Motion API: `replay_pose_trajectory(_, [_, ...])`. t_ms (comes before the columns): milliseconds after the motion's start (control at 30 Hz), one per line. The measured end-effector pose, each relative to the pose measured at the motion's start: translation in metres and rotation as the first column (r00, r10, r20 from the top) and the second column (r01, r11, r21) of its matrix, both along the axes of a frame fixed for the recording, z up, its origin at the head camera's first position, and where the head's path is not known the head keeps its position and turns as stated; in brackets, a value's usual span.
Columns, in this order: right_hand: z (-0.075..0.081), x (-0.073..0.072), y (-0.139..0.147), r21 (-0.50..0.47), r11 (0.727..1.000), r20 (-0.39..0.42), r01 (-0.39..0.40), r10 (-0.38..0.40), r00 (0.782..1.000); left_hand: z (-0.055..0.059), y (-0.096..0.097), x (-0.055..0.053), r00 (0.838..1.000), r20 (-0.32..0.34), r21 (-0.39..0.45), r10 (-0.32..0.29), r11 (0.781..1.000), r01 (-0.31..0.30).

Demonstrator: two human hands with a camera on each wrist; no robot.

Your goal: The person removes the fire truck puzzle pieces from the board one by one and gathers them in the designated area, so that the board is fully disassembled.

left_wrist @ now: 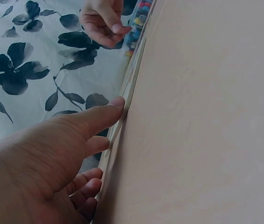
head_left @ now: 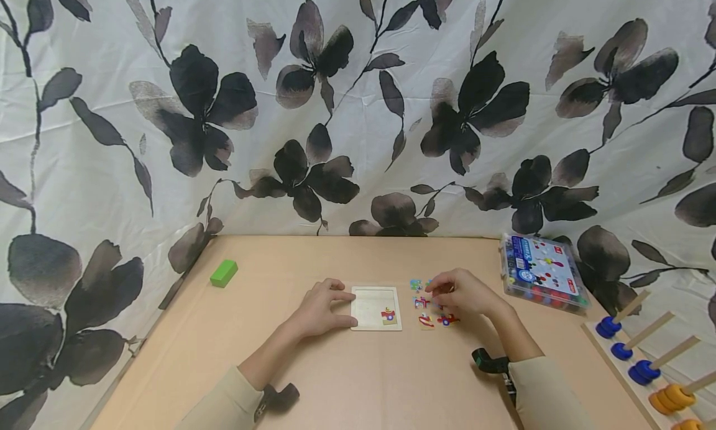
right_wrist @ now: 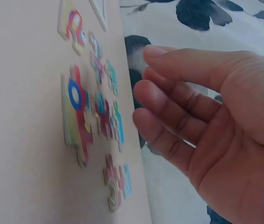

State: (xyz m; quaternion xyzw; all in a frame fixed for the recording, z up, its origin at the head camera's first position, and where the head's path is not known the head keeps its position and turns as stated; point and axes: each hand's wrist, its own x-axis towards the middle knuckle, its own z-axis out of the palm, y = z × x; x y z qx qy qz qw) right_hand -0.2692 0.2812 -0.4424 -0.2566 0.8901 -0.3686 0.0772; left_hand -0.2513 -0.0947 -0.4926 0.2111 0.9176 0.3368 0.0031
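A pale puzzle tray [head_left: 369, 306] lies flat on the table, with one colourful jigsaw piece [head_left: 388, 316] in its lower right corner. My left hand [head_left: 323, 307] touches the tray's left edge with thumb and fingertips, the fingers extended. To the right of the tray lie several loose jigsaw pieces [head_left: 447, 320], printed in red, blue and yellow. Just above them hovers my right hand [head_left: 465, 291], fingers loosely bent. In the right wrist view a gap separates the thumb from the fingers [right_wrist: 153, 95], and nothing is seen between them.
A green block [head_left: 224, 273] sits at the far left of the table. At the back right stands a clear plastic case [head_left: 542, 271] of coloured parts. A wooden peg rack [head_left: 632, 380] with blue and yellow rings runs along the right edge. Floral cloth [head_left: 391, 107] hangs behind.
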Motion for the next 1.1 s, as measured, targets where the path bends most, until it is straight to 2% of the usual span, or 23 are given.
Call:
replay_pose_trajectory(400, [-0.002,0.003,-0.018,-0.040,0.999,-0.051,0.031,-0.033,0.998,0.001,-0.001,0.000,1.000,0.000,0.008,-0.005,1.000,0.005])
replay_pose_trajectory(533, [-0.006,0.003,-0.025,-0.072,0.997,-0.099,-0.009,0.002,0.995,0.000,-0.001,0.000,1.000,0.000,0.002,-0.004,1.000,0.004])
replay_pose_trajectory(833, [-0.010,0.006,-0.040,-0.081,0.994,-0.125,-0.078,0.067,0.990,-0.001,0.000,0.000,1.000,-0.002,0.001,-0.004,1.000,0.004])
replay_pose_trajectory(1100, [-0.010,0.009,-0.050,-0.069,0.994,-0.119,-0.080,0.071,0.990,-0.001,0.000,0.000,1.000,-0.003,-0.001,-0.004,1.000,0.004])
